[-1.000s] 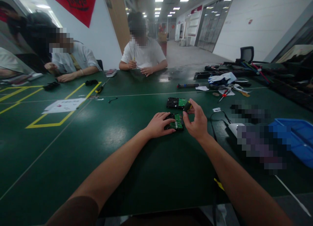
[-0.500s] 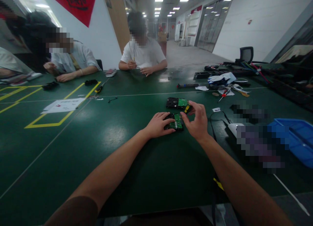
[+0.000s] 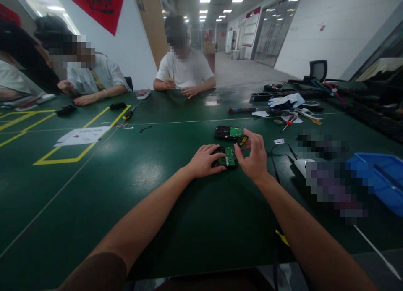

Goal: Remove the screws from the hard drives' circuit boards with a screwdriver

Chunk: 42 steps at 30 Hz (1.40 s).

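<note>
My left hand (image 3: 204,161) grips a black hard drive (image 3: 230,158) from its left side, fingers over the top edge and thumb along the near edge. Its green circuit board faces up on the table. In my right hand (image 3: 254,155), thumb and fingers are closed on a screwdriver (image 3: 242,140) with a yellow and black handle, over the drive's right end. The screwdriver's tip is hidden. Just beyond lies a second hard drive (image 3: 222,132), black with a green board, touched by neither hand.
On the right are a blue tray (image 3: 374,165), a cable (image 3: 275,161), gloves (image 3: 286,101) and a red-handled screwdriver (image 3: 289,122). A pen-like tool (image 3: 242,110) lies farther back. Paper (image 3: 82,135) is at left. People sit across the green table (image 3: 151,207).
The screwdriver handle has turned slightly in my right hand, showing less yellow. My left hand and both hard drives hold their places. At far left, a person in dark clothing has shifted.
</note>
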Each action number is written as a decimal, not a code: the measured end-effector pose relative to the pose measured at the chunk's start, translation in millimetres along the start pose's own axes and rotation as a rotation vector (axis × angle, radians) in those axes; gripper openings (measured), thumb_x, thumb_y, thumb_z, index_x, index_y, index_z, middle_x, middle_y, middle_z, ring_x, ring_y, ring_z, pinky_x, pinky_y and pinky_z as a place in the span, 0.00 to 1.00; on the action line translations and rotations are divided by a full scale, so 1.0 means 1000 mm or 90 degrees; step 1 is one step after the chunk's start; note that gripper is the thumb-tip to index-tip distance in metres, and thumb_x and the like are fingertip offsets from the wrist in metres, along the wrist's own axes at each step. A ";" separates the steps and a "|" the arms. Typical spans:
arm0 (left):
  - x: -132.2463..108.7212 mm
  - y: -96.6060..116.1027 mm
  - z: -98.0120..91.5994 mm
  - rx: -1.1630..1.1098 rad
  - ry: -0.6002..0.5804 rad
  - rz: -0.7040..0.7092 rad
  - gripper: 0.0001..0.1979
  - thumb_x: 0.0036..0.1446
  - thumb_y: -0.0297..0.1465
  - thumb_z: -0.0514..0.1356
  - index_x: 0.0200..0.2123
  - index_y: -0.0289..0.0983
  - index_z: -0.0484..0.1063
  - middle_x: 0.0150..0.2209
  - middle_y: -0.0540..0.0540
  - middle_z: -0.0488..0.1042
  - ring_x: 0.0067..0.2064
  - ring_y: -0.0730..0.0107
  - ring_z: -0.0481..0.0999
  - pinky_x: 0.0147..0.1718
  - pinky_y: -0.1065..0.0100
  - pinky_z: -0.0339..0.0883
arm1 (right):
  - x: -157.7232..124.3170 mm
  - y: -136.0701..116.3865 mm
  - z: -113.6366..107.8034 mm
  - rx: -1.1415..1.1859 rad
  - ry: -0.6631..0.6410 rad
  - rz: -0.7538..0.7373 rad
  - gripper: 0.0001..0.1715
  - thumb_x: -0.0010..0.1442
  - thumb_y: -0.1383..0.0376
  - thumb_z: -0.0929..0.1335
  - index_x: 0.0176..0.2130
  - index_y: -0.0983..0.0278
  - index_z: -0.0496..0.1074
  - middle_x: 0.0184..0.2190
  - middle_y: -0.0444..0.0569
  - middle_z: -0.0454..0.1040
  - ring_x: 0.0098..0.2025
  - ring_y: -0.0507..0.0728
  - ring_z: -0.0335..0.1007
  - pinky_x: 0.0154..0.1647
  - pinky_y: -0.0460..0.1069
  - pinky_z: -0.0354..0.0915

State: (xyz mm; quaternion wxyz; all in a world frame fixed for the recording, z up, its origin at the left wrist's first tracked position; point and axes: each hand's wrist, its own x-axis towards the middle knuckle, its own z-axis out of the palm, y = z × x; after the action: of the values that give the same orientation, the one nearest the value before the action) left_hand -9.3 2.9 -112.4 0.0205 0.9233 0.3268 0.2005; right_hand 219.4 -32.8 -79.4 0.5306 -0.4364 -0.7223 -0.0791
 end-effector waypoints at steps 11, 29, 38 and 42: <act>-0.001 0.000 0.000 -0.006 0.009 0.001 0.29 0.61 0.54 0.60 0.60 0.45 0.73 0.67 0.38 0.63 0.66 0.45 0.64 0.63 0.43 0.57 | -0.001 0.003 0.002 0.015 -0.015 -0.015 0.40 0.62 0.69 0.68 0.68 0.54 0.54 0.58 0.57 0.65 0.50 0.63 0.70 0.43 0.60 0.77; -0.001 0.001 -0.001 0.001 0.001 -0.001 0.29 0.62 0.54 0.59 0.61 0.46 0.72 0.67 0.38 0.63 0.66 0.44 0.63 0.63 0.43 0.58 | 0.000 -0.001 -0.001 -0.025 0.012 0.006 0.35 0.62 0.63 0.71 0.65 0.53 0.61 0.51 0.54 0.66 0.48 0.63 0.68 0.42 0.60 0.76; 0.000 0.000 -0.001 -0.002 0.003 0.000 0.29 0.61 0.54 0.59 0.60 0.46 0.72 0.68 0.38 0.63 0.67 0.45 0.63 0.63 0.43 0.57 | 0.000 -0.002 0.000 0.014 -0.036 0.005 0.42 0.65 0.68 0.65 0.72 0.54 0.49 0.55 0.56 0.69 0.50 0.63 0.73 0.53 0.64 0.74; -0.001 0.000 -0.001 -0.006 0.004 0.001 0.29 0.61 0.53 0.59 0.60 0.46 0.72 0.68 0.39 0.63 0.67 0.45 0.63 0.63 0.43 0.57 | -0.003 0.003 0.004 0.017 -0.028 0.043 0.41 0.65 0.64 0.67 0.71 0.56 0.49 0.58 0.58 0.70 0.44 0.62 0.77 0.44 0.61 0.79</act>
State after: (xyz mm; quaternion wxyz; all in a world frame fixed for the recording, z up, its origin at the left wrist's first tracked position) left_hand -10.3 2.4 -111.6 0.0238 0.9228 0.3253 0.2051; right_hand 219.0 -30.5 -85.0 0.5226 -0.4553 -0.7196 -0.0420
